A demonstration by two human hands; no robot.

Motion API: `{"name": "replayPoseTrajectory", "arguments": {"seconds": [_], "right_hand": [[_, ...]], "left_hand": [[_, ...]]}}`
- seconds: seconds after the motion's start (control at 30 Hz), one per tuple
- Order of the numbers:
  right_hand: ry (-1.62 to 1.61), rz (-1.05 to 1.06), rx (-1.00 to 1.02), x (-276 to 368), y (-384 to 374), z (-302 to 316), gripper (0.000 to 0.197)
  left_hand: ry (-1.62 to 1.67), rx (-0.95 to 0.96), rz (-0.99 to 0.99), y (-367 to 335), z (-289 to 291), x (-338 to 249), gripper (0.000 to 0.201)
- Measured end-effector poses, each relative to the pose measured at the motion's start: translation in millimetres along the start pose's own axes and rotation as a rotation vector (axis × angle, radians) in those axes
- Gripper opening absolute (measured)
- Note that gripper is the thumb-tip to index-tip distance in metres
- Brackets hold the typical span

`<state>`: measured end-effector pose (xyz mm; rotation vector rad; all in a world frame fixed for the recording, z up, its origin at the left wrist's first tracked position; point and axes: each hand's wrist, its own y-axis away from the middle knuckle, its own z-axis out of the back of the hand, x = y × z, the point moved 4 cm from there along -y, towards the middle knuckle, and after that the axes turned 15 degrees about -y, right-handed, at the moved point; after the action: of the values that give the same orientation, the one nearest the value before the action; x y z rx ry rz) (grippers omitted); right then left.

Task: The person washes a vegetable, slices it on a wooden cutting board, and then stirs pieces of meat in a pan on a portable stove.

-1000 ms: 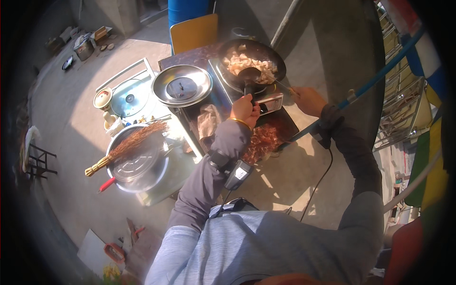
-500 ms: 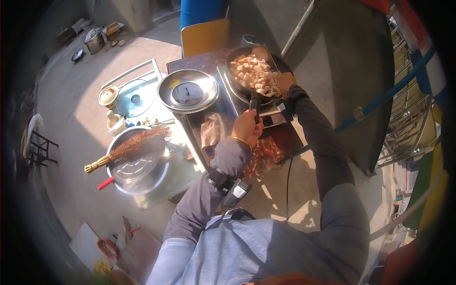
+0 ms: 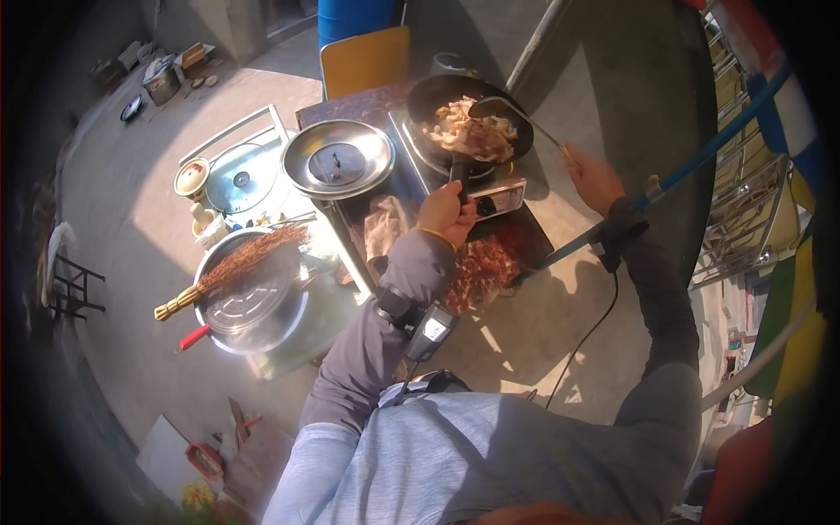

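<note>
Over the gas stove (image 3: 500,201) sits a dark wok (image 3: 429,93) holding small pale-brown chopped pieces of food (image 3: 471,131), perhaps meat. My left hand (image 3: 444,214) is closed around the wok's black handle (image 3: 458,166) on its near side. To the right of the wok, my right hand (image 3: 597,182) grips the end of a long-handled spatula (image 3: 541,128). Its dark head lies over the food, near the wok's far right part; whether it touches the food I cannot tell.
Left of the stove is a shiny steel basin (image 3: 380,157). Farther left, a whisk broom (image 3: 254,260) lies across a lidded tub (image 3: 249,315) beside a glass lid (image 3: 242,179). A brown cloth (image 3: 385,226) lies near my left wrist. A blue pole (image 3: 691,166) crosses at right.
My right hand has moved right, away from the wok's rim, with the spatula. The food has shifted into a tighter heap, baring more of the wok. My left hand stays on the handle.
</note>
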<state>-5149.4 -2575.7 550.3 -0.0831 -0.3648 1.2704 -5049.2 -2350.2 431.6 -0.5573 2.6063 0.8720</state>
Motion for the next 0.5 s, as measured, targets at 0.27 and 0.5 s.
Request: {"name": "replayPoseTrajectory", "arguments": {"seconds": [0.27, 0.5], "right_hand": [[0.124, 0.098, 0.202, 1, 18, 14, 0.035], [-0.038, -0.109, -0.031, -6, -28, -64, 0.038]], "left_hand": [[-0.029, 0.005, -0.021, 0, -2, -2, 0.009], [-0.051, -0.042, -0.093, 2, 6, 4, 0.007]]}}
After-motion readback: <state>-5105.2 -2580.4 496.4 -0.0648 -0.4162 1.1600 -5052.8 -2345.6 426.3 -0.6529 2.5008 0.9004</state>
